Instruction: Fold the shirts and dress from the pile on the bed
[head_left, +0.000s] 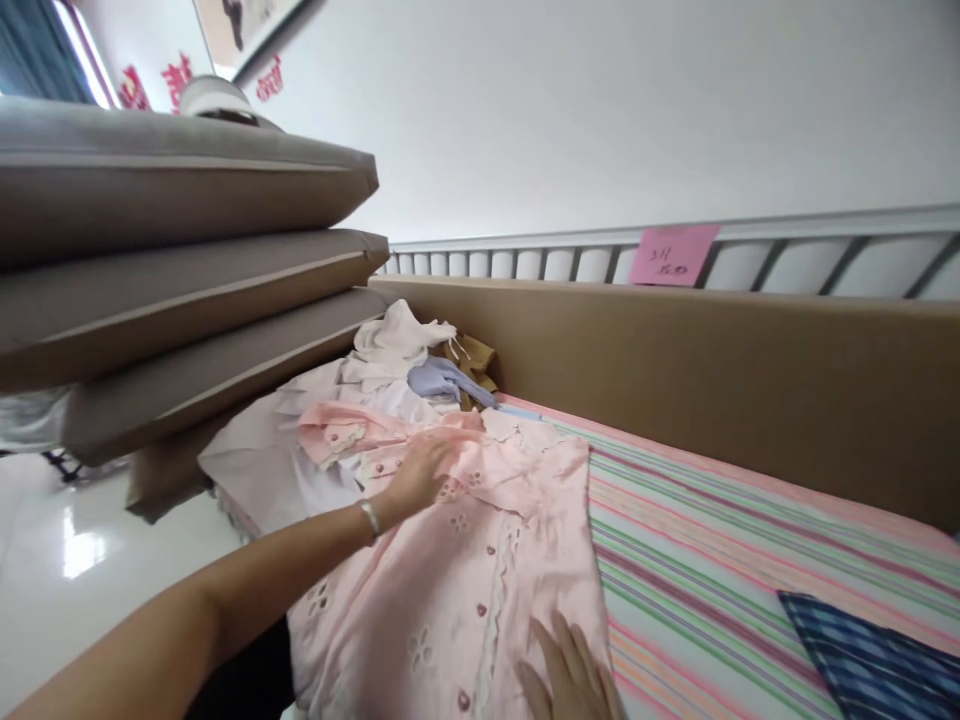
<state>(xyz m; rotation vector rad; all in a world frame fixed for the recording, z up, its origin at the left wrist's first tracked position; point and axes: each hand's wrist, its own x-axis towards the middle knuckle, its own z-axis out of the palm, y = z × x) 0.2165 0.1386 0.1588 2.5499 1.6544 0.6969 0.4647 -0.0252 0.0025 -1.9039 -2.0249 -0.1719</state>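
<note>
A pale pink button-front blouse with cut-out flower patterns lies spread on the striped sheet. My left hand, a silvery bangle at its wrist, rests on the upper part of the blouse beside the folded pink sleeve; its fingers are stretched out. Lower down, my right hand lies flat on the right side of the blouse, fingers spread. Part of this hand falls outside the bottom edge of the view. Small reddish buttons run down the front between both hands.
Behind the blouse are crumpled white clothes, a lavender cloth and a brown cloth. Grey cushions are stacked at left. A brown padded board borders the striped sheet. Dark blue fabric lies at right.
</note>
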